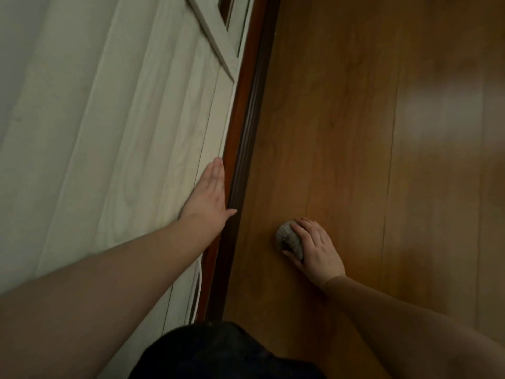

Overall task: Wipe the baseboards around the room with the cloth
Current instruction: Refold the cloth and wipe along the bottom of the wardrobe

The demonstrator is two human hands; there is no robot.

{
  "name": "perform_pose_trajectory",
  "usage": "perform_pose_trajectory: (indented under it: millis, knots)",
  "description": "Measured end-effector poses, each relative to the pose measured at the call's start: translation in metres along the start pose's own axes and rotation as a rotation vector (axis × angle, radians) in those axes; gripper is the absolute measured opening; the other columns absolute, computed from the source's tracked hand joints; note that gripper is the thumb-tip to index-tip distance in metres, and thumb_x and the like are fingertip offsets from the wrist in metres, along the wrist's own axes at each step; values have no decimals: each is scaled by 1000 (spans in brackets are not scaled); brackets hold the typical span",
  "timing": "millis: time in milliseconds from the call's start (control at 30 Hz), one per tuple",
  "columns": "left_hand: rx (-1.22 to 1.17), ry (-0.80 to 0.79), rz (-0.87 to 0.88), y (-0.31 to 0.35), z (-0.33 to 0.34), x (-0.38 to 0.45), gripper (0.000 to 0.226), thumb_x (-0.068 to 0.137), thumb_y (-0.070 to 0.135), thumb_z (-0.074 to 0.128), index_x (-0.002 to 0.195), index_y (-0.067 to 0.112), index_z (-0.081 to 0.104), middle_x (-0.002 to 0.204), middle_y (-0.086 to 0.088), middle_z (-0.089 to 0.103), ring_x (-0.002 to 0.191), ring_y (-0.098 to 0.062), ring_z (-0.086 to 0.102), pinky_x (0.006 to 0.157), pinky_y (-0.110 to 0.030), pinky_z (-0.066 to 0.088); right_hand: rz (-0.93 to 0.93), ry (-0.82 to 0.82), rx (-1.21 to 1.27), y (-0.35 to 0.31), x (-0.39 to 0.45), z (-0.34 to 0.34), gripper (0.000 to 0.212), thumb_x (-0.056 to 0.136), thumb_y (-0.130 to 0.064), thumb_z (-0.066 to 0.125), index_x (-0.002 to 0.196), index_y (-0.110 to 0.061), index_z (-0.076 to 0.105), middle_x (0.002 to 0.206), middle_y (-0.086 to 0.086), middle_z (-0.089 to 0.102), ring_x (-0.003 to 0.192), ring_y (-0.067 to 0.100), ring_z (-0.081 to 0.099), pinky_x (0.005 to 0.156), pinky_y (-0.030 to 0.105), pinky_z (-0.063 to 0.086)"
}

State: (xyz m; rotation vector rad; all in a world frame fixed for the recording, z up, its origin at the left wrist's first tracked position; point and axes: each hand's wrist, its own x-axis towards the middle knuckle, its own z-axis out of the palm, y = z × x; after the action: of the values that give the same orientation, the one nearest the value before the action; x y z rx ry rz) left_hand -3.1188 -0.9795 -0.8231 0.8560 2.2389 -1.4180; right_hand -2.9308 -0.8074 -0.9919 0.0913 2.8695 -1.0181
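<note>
The small grey bunched cloth (289, 240) is gripped by the curled fingers of the right hand (314, 248) and pressed on the orange-brown wooden plank floor (355, 132), apart from the dark reddish-brown wooden baseboard (240, 138), while the left hand (209, 194) is laid flat with straight fingers against the pale wood-grain wall panel (109, 132) just above it. For an effective wipe, the cloth should be brought against the baseboard and drawn along its grooved face with steady pressure. A thin white cable (197, 285) along the panel's lower edge and a dark-clothed knee (218, 351) lie close by and may be snagged or obstruct travel.
</note>
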Motion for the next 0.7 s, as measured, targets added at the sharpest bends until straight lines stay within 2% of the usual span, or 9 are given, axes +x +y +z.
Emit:
perform_pose_trajectory:
  millis: [133,267,333,400,467,567,700]
  knots:
    - [81,-89,95,-9,-8,4,95,99,67,17,149,-9,-11,160,-31,-14,150,-43,-14,120,-51,-12,2,-52,8,-1,-1,-2,66,93,-50,57,147,-16,40,148,11,46,140,31,40,121,44,21]
    - [218,-168,155,-20,-17,6,95,98,52,49,155,3,-9,162,-25,-16,150,-39,-16,121,-50,-11,45,-271,10,-5,13,-26,77,95,-47,61,156,-19,23,161,4,25,150,23,19,125,38,14]
    - [232,-136,147,-22,-19,3,96,97,53,52,156,6,-8,162,-24,-16,150,-38,-17,121,-51,-11,84,-376,6,-10,19,-33,86,93,-51,61,158,-20,14,165,0,13,153,19,7,121,29,2]
    - [257,-105,169,-21,-19,1,97,95,62,50,157,8,-2,162,-25,-15,149,-42,-19,118,-55,-14,116,-440,40,-7,23,-35,91,92,-55,61,159,-23,8,166,-5,6,153,15,0,116,23,-3]
    - [276,-117,166,-17,-15,2,97,94,64,49,157,7,3,160,-28,-16,147,-45,-21,116,-57,-16,87,-397,24,5,21,-28,89,93,-54,61,159,-26,9,166,-6,5,153,16,-1,118,27,-2]
    - [290,-101,161,-16,-18,11,104,90,69,49,156,3,2,159,-30,-17,147,-46,-20,116,-58,-15,34,-302,51,18,11,-14,81,95,-47,59,157,-32,10,166,-5,10,154,16,0,125,41,8]
    - [284,-71,66,-37,-34,17,140,66,96,40,148,-6,-11,159,-32,-17,147,-46,-20,118,-58,-14,18,-223,104,13,2,-11,74,97,-44,57,156,-35,13,164,-6,17,151,9,-1,120,34,3]
